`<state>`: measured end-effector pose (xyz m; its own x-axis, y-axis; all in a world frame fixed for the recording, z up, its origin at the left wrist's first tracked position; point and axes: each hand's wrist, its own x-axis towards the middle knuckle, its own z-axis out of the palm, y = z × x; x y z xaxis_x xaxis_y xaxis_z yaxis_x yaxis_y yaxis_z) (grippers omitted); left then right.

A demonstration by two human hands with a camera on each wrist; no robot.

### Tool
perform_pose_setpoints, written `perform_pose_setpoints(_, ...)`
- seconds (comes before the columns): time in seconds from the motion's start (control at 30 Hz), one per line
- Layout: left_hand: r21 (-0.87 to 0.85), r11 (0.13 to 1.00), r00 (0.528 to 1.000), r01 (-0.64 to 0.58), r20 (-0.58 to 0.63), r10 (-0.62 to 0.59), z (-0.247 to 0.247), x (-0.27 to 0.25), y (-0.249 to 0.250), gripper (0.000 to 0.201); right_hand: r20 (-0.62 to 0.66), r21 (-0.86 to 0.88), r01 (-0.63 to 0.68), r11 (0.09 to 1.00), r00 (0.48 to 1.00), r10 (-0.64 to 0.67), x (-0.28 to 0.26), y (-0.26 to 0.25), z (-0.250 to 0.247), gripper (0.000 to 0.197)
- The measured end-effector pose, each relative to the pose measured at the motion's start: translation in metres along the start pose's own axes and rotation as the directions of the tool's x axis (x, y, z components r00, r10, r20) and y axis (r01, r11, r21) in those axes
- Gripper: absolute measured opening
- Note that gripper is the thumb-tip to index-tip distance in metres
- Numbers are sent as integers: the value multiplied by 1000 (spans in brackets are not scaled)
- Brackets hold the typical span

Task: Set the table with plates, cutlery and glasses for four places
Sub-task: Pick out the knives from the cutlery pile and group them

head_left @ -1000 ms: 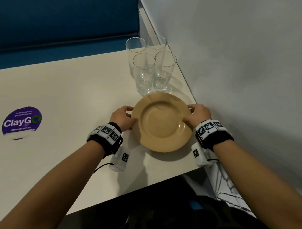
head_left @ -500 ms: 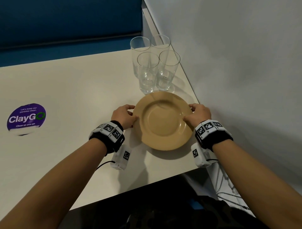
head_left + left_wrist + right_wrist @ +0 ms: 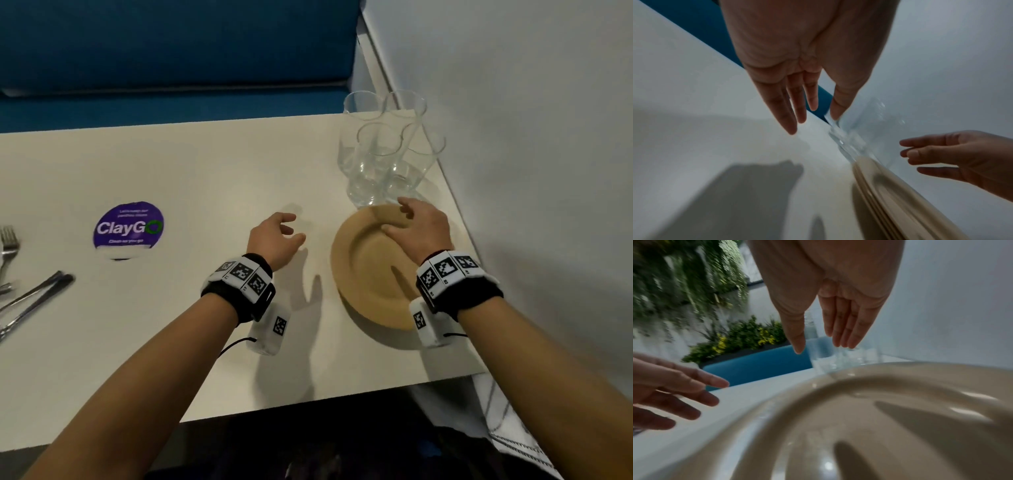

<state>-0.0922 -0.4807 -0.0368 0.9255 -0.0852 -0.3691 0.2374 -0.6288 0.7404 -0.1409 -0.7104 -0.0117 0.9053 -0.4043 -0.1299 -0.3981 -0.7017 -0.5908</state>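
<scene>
A tan plate [image 3: 370, 274] lies on the white table [image 3: 205, 171] near its right end, by the wall; the left wrist view shows layered tan rims [image 3: 900, 203], like a stack. Several clear glasses [image 3: 383, 154] stand bunched just behind it. My right hand [image 3: 407, 222] hovers over the plate's far part, fingers straight and holding nothing, pointing toward the glasses [image 3: 830, 360]. My left hand [image 3: 287, 229] is off the plate, to its left above bare table, fingers relaxed and empty. Forks and other cutlery [image 3: 20, 291] lie at the table's left edge of view.
A purple round ClayGo sticker [image 3: 128, 226] is stuck on the table left of centre. A blue bench [image 3: 171, 51] runs behind the table. The grey wall [image 3: 513, 137] closes the right side. A patterned cloth [image 3: 496, 411] hangs below the table's near right corner.
Both hands have let go of the plate's rim. The left hand moved away leftward, the right hand rose over the plate toward the glasses. The view swung left, showing cutlery.
</scene>
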Motion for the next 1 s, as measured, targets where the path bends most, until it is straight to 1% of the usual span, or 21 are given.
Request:
perform_pose_setpoints(0.07, 10, 1000, 998, 8, -60, -7, -34, -2, -16, 42, 96, 81, 54, 995, 993, -62, 0, -38, 24, 60)
perform_pose_setpoints(0.1, 11, 1000, 996, 16, -91, -15, -53, -3, -26, 42, 143, 90, 86, 992, 985, -98, -3, -58, 38, 58)
perform_pose_setpoints(0.17, 14, 999, 988, 42, -147, -40, -95, -5, -54, 43, 204, 100, 168, 981, 961, -185, -9, -99, 69, 54)
perform_pose_setpoints(0.23, 31, 997, 979, 74, -191, -67, -140, -7, -86, 44, 255, 152, 222, 963, 933, -255, -18, -140, 103, 51)
perform_pose_setpoints(0.33, 91, 988, 968, 123, -229, -100, -208, -11, -143, 43, 336, 174, 278, 945, 885, -323, -37, -199, 158, 46)
perform_pose_setpoints(0.43, 188, 967, 967, 171, -219, -128, -272, -17, -200, 41, 377, 182, 317, 931, 852, -364, -61, -261, 216, 39)
perform_pose_setpoints(0.47, 214, 959, 968, 185, -211, -140, -290, -20, -218, 39, 410, 169, 343, 924, 828, -383, -71, -280, 234, 37)
perform_pose_setpoints(0.5, 234, 952, 969, 198, -191, -155, -307, -24, -234, 36, 456, 155, 375, 914, 794, -403, -83, -299, 252, 36)
perform_pose_setpoints(0.57, 278, 940, 979, 198, -103, -176, -332, -30, -259, 31, 550, 119, 462, 879, 706, -446, -105, -329, 284, 31)
perform_pose_setpoints(0.63, 336, 930, 986, 151, 14, -165, -344, -36, -275, 28, 604, 45, 592, 805, 626, -494, -125, -350, 312, 26)
perform_pose_setpoints(0.67, 362, 925, 987, 116, 58, -147, -345, -37, -280, 29, 625, 3, 641, 768, 598, -502, -131, -357, 323, 25)
perform_pose_setpoints(0.73, 435, 900, 989, 42, 110, -100, -340, -38, -287, 31, 671, -80, 692, 718, 570, -475, -138, -365, 340, 25)
perform_pose_setpoints(0.8, 536, 844, 990, -28, 132, -51, -332, -36, -289, 28, 707, -140, 734, 665, 544, -452, -141, -368, 351, 25)
perform_pose_setpoints(0.87, 589, 806, 989, -64, 145, -28, -325, -34, -286, 23, 725, -160, 756, 634, 526, -445, -144, -369, 356, 23)
perform_pose_setpoints(0.93, 632, 766, 984, -112, 178, -2, -319, -34, -282, 22, 734, -176, 784, 596, 507, -451, -146, -369, 359, 23)
perform_pose_setpoints(1.0, 674, 720, 977, -168, 210, 32, -315, -37, -279, 23, 757, -190, 814, 549, 477, -445, -148, -368, 362, 28)
